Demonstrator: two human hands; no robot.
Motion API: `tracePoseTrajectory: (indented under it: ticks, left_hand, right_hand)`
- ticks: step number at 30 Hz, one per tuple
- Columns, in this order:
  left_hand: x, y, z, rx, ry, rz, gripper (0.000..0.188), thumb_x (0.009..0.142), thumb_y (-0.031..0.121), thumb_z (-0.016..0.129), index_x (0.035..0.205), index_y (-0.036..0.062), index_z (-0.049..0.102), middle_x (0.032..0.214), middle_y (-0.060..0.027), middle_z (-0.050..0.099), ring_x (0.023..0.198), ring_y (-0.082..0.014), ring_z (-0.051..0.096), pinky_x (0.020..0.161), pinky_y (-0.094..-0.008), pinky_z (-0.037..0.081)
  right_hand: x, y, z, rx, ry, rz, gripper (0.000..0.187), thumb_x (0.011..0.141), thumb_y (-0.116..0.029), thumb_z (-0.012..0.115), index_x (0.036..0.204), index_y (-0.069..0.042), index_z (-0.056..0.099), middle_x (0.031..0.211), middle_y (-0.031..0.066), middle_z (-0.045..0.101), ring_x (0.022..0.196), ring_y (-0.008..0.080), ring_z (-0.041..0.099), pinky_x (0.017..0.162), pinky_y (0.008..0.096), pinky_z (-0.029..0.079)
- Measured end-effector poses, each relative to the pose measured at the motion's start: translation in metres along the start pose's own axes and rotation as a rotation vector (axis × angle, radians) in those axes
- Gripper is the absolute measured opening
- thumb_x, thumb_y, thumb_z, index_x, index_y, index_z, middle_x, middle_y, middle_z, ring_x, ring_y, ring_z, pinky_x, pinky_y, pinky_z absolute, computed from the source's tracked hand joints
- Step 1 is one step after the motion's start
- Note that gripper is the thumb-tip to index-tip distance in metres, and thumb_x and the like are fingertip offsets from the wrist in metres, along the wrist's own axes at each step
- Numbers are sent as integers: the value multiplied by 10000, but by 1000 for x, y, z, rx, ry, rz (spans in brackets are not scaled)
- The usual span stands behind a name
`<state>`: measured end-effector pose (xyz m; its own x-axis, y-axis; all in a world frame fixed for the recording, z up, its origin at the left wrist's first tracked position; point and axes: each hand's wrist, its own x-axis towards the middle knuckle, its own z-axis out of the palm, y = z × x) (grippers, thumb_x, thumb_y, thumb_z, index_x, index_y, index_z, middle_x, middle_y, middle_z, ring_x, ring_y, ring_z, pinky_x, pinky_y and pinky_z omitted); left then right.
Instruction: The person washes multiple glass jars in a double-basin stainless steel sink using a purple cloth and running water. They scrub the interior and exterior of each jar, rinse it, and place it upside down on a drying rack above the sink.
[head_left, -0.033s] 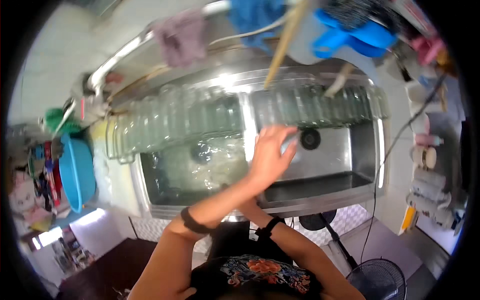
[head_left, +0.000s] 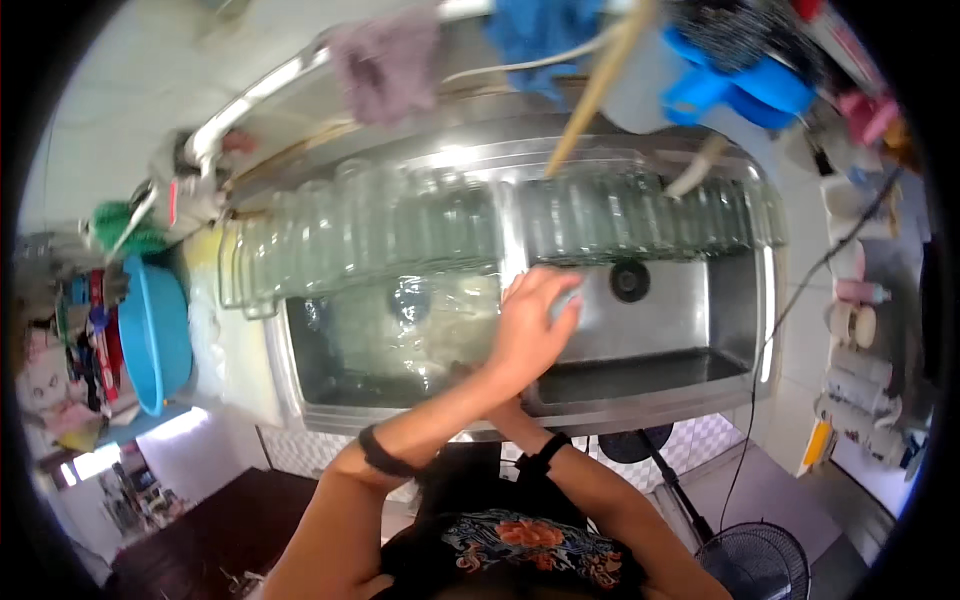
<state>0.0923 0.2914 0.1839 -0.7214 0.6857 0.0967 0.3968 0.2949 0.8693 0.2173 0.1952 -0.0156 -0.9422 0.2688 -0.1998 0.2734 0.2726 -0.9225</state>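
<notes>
My left hand (head_left: 535,325) hangs over the divider of a steel double sink (head_left: 640,400), its fingers curved and thumb apart. A small pale, bluish, see-through patch shows between thumb and fingers; what it belongs to is not clear. My right forearm (head_left: 570,470) crosses beneath the left one, and the right hand is mostly hidden behind it, near the front of the left basin. That basin holds rippling water (head_left: 400,335). Clear glass vessels, like jars or tumblers, stand in a row along the back of the left basin (head_left: 350,235) and the right basin (head_left: 640,215).
A round drain (head_left: 630,281) sits in the right basin. Behind the sink are a wooden stick (head_left: 598,90), a blue scoop-like container (head_left: 740,90) and hanging cloths (head_left: 385,65). A light-blue tub (head_left: 155,335) stands left; a fan (head_left: 755,560) is at the lower right.
My left hand has drawn slightly down toward the near edge of the sink. The sink and things behind it have shifted a little to the right in the view.
</notes>
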Motion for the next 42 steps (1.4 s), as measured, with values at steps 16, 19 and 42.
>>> tracePoseTrajectory:
  ticks: [16, 19, 42]
  left_hand:
    - [-149, -351, -110, 759, -182, -153, 297, 825, 139, 547, 1096, 39, 614, 1026, -178, 641, 987, -339, 606, 850, -430, 497]
    - [-108, -342, -86, 745, -480, -450, 328, 846, 140, 541, 1158, 47, 582, 1170, -184, 589, 1060, -301, 592, 882, -424, 485]
    - [-143, -292, -114, -887, -466, -1296, 462, 742, 412, 730, 981, 42, 590, 749, -111, 661, 657, -255, 673, 591, -362, 549]
  right_hand:
    - [57, -42, -17, 1536, 255, 712, 281, 946, -149, 440, 1136, 7, 576, 1125, 123, 608, 1005, 256, 607, 841, 415, 525]
    - [54, -51, -13, 1594, 379, 618, 336, 897, -134, 467, 1202, -14, 538, 1191, 123, 579, 1065, 262, 574, 890, 422, 494]
    - [140, 107, 100, 1130, -9, 501, 413, 834, -54, 533, 1237, 31, 508, 1139, 194, 608, 1047, 250, 600, 935, 336, 451]
